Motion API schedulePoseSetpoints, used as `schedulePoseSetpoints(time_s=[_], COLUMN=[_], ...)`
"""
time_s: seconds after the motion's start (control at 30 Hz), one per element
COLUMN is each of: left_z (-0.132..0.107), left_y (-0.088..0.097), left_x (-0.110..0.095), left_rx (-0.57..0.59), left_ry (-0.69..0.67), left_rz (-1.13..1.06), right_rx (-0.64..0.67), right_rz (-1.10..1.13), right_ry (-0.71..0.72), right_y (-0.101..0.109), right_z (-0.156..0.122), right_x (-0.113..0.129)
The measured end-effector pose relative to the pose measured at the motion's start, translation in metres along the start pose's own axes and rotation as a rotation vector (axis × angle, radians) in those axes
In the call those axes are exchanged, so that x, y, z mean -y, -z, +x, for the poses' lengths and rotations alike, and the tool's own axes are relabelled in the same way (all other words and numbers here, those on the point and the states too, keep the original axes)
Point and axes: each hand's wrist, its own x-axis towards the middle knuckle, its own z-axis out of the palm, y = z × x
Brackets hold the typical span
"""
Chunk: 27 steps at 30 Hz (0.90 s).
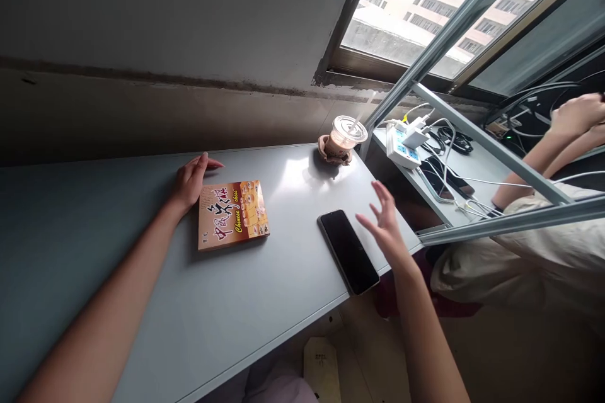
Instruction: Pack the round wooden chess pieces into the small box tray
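Note:
On the grey tabletop point(293, 264) lies a Chinese chess box point(234, 214) with a printed lid, its long side turned slightly. My left hand point(190, 181) rests on the table at the box's upper left corner, fingers stretched out and holding nothing. Over the table's right edge hovers my right hand point(385, 220), open, with spread fingers. Close to its left is a black smartphone point(350, 252), lying screen up near the front edge; my hand appears apart from it. Behind the phone stands a lidded plastic cup point(347, 133) with a straw, set in a brown cardboard holder point(326, 152).
A metal frame post point(435, 38) rises at the table's right end. Beyond it, a power strip point(401, 146) with plugs and white cables sits on a neighbouring desk. Another person's forearms point(534, 154) are at the far right. A wall point(165, 19) and window border the back.

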Motion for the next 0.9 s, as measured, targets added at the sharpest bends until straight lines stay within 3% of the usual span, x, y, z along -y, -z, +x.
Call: schedulePoseSetpoints(time_s=[0.2,0.4,0.63,0.73,0.9], left_z=[0.001,0.0,-0.001,-0.001,0.0], left_y=[0.001,0.0,0.0,0.001,0.001], left_x=[0.003,0.004,0.001,-0.002,-0.001], left_rx=[0.028,0.022,0.019,0.023,0.023], left_ry=[-0.035,-0.039,-0.033,-0.014,-0.015], left_rz=[0.019,0.023,0.013,0.037,0.011], right_rx=[0.077,0.132,0.129,0.056,-0.267], right_rz=[0.036,0.032,0.024,0.114,0.23], right_ry=[-0.126,-0.178,-0.117,-0.121,0.038], right_y=[-0.017,-0.02,-0.02,-0.021,0.002], right_z=[0.017,0.024,0.023,0.024,0.005], right_x=[-0.027,-0.026,-0.033,-0.029,0.01])
